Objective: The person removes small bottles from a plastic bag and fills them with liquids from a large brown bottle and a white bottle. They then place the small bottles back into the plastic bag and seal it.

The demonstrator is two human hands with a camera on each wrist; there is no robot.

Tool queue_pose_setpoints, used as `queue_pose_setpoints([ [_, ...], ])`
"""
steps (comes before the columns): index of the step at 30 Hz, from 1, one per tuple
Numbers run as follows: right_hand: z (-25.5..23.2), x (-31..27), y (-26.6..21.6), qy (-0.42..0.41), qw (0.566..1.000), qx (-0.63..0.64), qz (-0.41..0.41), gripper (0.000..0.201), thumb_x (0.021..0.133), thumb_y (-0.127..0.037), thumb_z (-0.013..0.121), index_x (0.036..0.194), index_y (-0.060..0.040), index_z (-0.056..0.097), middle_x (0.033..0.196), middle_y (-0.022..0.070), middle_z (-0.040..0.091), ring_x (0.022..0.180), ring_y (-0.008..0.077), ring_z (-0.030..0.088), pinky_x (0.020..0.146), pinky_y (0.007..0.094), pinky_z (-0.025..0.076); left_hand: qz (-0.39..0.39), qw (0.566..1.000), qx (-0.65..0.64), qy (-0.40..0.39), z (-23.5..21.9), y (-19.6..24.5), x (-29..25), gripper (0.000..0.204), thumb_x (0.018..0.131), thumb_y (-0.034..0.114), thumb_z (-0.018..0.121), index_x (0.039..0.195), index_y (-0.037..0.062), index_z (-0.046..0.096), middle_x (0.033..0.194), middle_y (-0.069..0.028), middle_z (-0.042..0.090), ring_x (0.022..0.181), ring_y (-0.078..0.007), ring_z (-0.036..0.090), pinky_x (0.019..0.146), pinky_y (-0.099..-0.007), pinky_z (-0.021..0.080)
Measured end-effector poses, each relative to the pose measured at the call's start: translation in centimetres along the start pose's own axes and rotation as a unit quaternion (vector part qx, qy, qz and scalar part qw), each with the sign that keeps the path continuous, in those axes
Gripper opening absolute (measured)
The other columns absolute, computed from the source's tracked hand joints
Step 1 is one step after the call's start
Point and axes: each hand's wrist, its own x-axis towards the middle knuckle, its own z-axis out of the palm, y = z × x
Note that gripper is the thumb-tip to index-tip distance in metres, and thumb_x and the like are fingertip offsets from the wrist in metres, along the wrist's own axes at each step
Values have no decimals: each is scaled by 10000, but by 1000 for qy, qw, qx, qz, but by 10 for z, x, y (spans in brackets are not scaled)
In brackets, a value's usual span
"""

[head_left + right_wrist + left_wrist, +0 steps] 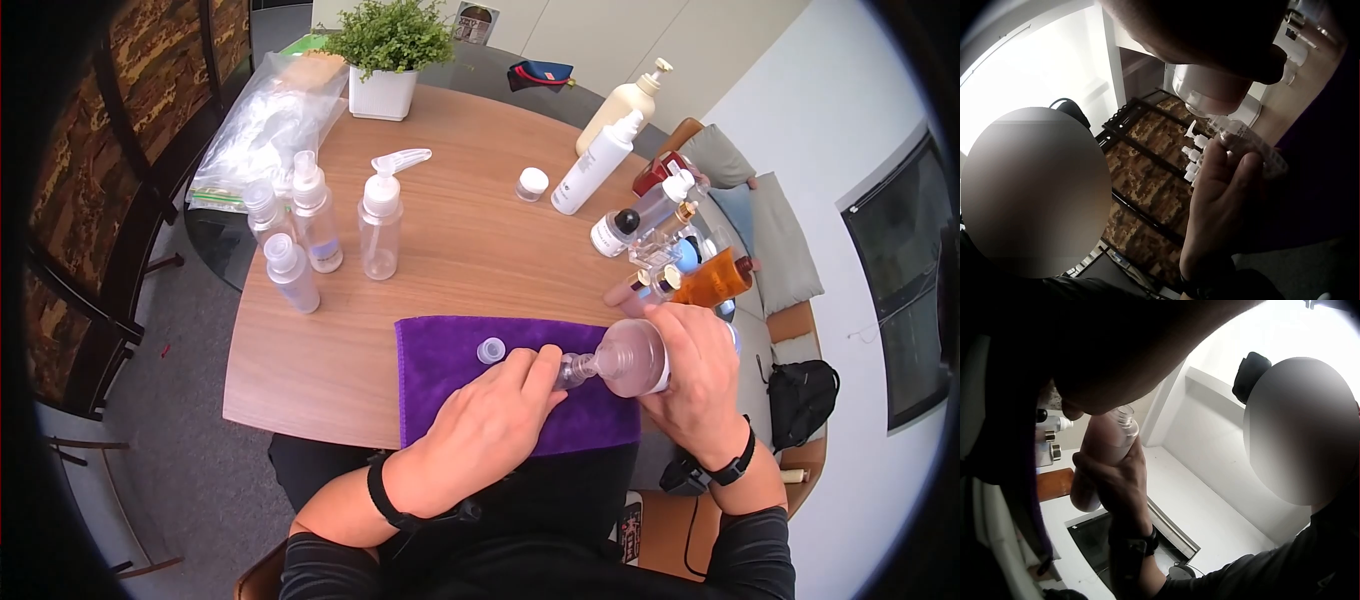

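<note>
My right hand (700,375) grips a large clear bottle (630,357) of pinkish liquid, tilted with its open neck toward the left. That neck meets the mouth of a small clear bottle (572,372), which my left hand (490,420) holds low over a purple towel (430,370). In the right wrist view, the small bottle (1266,150) leans, with printing on its side and left fingers round it. The left wrist view shows the large bottle (1107,444) in the right hand's grasp. A small translucent cap (490,350) lies on the towel beside the left hand.
Several empty-looking travel bottles and a pump bottle (380,225) stand at the left. A white-lidded jar (532,184), a tall white bottle (597,165) and several cosmetics, including an orange tube (712,279), are at the right. A potted plant (383,92) and plastic bag (265,130) are behind.
</note>
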Motion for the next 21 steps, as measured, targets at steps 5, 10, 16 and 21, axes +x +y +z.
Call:
queue_pose_setpoints([
  [5, 2, -1, 4, 3, 1000, -10, -16, 733, 702, -206, 978, 1314, -22, 619, 1094, 164, 715, 956, 375, 692, 797, 472, 533, 0, 1000, 0, 1, 0, 0, 0, 474, 947, 90, 796, 1342, -12, 555, 1048, -195, 653, 894, -410, 703, 732, -469, 592],
  [10, 0, 0, 0, 9, 1000, -4, -7, 661, 724, -167, 924, 1300, -7, 643, 1130, 144, 716, 968, 355, 690, 830, 455, 521, 3, 1000, 0, 4, 1, 0, 0, 477, 943, 86, 798, 1342, -13, 556, 1046, -196, 653, 892, -410, 702, 731, -470, 592],
  [16, 3, -3, 4, 6, 1000, -8, -10, 724, 714, -182, 971, 1326, -31, 616, 1104, 167, 714, 960, 381, 701, 799, 477, 533, 1, 1000, 0, 3, 1, 1, 0, 480, 937, 79, 802, 1341, -10, 558, 1041, -193, 647, 883, -407, 699, 724, -471, 588],
  [21, 2, -2, 3, 1, 1000, -12, -9, 729, 716, -179, 974, 1333, -38, 612, 1107, 164, 718, 962, 379, 707, 805, 473, 534, 4, 1000, -1, 9, 1, 1, 1, 481, 934, 79, 805, 1339, -6, 560, 1035, -189, 642, 877, -406, 696, 715, -477, 582],
])
